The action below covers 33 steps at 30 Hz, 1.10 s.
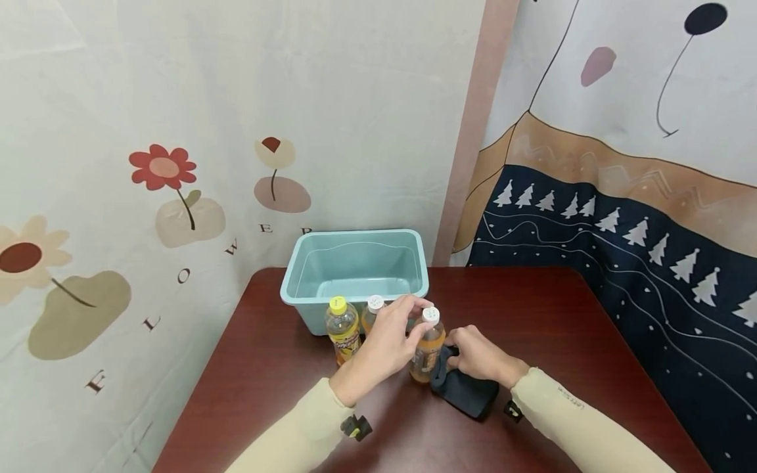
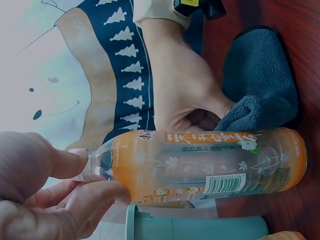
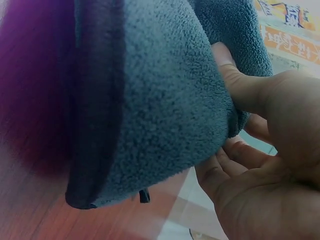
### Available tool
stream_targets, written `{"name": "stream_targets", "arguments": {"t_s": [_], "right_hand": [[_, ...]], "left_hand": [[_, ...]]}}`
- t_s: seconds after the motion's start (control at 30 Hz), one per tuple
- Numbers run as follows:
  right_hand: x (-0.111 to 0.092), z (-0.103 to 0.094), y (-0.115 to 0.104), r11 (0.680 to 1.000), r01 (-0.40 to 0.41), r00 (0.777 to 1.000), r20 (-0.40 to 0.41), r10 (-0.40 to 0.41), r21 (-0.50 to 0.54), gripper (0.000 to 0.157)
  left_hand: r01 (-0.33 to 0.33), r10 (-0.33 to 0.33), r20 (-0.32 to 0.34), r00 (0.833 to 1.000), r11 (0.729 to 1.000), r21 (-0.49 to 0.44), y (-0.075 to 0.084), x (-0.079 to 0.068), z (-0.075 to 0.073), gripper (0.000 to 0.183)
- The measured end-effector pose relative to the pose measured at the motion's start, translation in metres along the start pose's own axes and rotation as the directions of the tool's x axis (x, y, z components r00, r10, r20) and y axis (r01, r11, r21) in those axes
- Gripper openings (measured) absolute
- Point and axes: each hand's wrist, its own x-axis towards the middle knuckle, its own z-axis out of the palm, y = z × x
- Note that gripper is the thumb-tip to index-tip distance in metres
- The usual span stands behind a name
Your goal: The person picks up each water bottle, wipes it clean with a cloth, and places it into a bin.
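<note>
– Orange-label bottle (image 1: 427,355)?
– Upright on the tabletop (image 1: 532,309), gripped around the top by the left hand (image 1: 386,336).
– And the dark cloth (image 1: 467,394)?
– Just beside, a folded edge pinched by the right hand (image 1: 480,356).
– Farther out?
– Leftward, a white-capped bottle (image 1: 368,320) and a yellow-capped bottle (image 1: 345,338); behind, a pale blue tub (image 1: 309,316).

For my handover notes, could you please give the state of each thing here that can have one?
Yellow-capped bottle: upright, capped
Middle bottle: upright, capped, partly hidden
Rightmost bottle: upright, capped, left hand gripping its top
Dark cloth: bunched at one end, pinched by right hand
Tub: upright, open-topped
</note>
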Motion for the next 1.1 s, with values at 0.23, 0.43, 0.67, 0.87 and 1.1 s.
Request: {"name": "stream_targets", "arguments": {"t_s": [0.23, 0.43, 0.67, 0.87, 1.1], "right_hand": [[0.000, -0.013, -0.007, 1.000, -0.025, 0.999, -0.046, 0.025, 0.005, 0.018], [-0.004, -0.035, -0.025, 0.999, -0.021, 0.995, -0.099, 0.024, 0.026, 0.024], [-0.006, -0.061, -0.042, 0.999, -0.001, 0.988, -0.157, 0.007, 0.041, 0.026], [-0.005, -0.072, -0.051, 0.998, 0.023, 0.980, -0.199, -0.011, 0.056, 0.024], [-0.002, -0.077, -0.062, 0.995, 0.059, 0.961, -0.273, -0.034, 0.084, 0.024]], "left_hand": [[-0.020, 0.020, -0.026, 0.999, 0.999, 0.028, -0.001, 0.000, 0.000, 0.024], [-0.018, 0.018, -0.028, 0.999, 1.000, 0.013, -0.001, -0.002, 0.000, 0.024], [0.010, -0.011, -0.012, 1.000, 1.000, -0.027, -0.002, 0.000, -0.002, 0.028], [0.013, -0.013, -0.005, 1.000, 1.000, -0.014, 0.000, 0.001, -0.002, 0.027], [0.006, -0.006, -0.008, 1.000, 1.000, 0.002, 0.001, 0.002, -0.002, 0.026]]}}
